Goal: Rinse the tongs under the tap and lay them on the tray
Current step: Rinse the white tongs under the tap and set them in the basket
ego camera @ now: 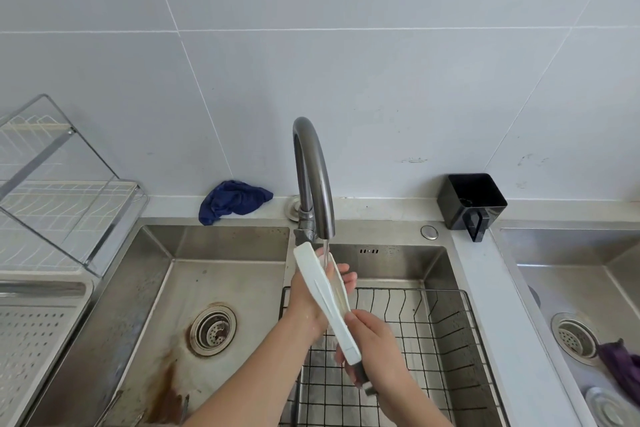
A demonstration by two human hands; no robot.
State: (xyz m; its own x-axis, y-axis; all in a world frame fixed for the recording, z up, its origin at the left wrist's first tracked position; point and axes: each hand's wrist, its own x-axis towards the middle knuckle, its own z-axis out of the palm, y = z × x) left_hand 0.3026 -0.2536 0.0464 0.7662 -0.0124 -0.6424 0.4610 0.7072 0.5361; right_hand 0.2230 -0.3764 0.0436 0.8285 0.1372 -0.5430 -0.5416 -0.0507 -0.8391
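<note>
A wire rack (59, 191) stands at far left, with the perforated tray (34, 333) below it; next comes the left basin (166, 288), rust-stained round its drain (213, 328); a blue cloth (233, 199) lies crumpled on the bench (381, 206) behind, against the wall. The tap (311, 177) arches over the divide between 2 basins, and its water (326, 251) runs down onto the tongs (325, 295). These are white, held slanting above the middle basin (398, 263), tips up just under the spout, well apart from the tray; their 2 arms are a little parted and the stream falls between them. The left hand (308, 302) is behind the tongs, its fingers (348, 277) curled round the far arm near the tips; the right hand (375, 354) is clamped on the handle end, thumb on top. Below the hands a black wire basket (433, 340) sits in the middle basin; a black holder (471, 199) stands on the bench to the right; in the right basin (561, 274) a purple cloth (620, 367) lies by a second drain (573, 336).
</note>
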